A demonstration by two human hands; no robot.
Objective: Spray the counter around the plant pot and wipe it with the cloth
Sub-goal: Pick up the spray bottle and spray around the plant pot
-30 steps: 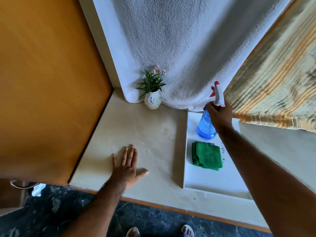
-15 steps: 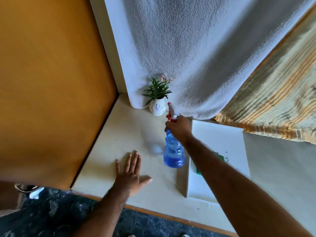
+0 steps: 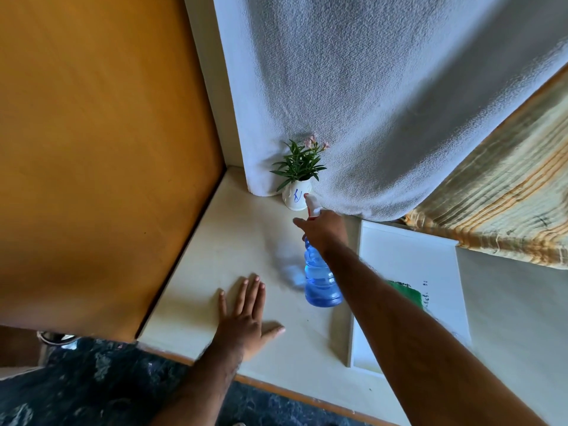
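Spray step in hand: right hand (image 3: 324, 230) is wrapped around the neck of the spray bottle (image 3: 321, 279), index finger stretched forward past the trigger, red-and-white nozzle (image 3: 311, 206) aimed at the base of the plant pot (image 3: 295, 196). Bottle is blue, translucent, ribbed, looks lifted off the worktop (image 3: 246, 241) and tilted nozzle-forward; a soft bluish patch sits on the surface just left of it, probably its cast light or mist, can't tell which from this view. Left hand (image 3: 247, 315) is flat on the worktop near the front edge, fingers spread, holding nothing, just bracing. Pot is small, white, with a blue mark, green leaves and a few pink flowers, standing in the back corner against the hanging white towel (image 3: 384, 103). Nozzle tip is just in front of the pot, may overlap it in view only. Cloth (image 3: 410, 295) is green, folded, lying on the white tray (image 3: 408, 256) to the right, mostly hidden behind the right forearm, not yet touched. Next move, as I read it: pull the trigger and cover the surface on both sides of the pot without soaking the plant or the towel behind it, then set the bottle down and reach across to the tray for the cloth. Wiping needs to run close around the pot's base without tipping it; it's light-looking and top-heavy.
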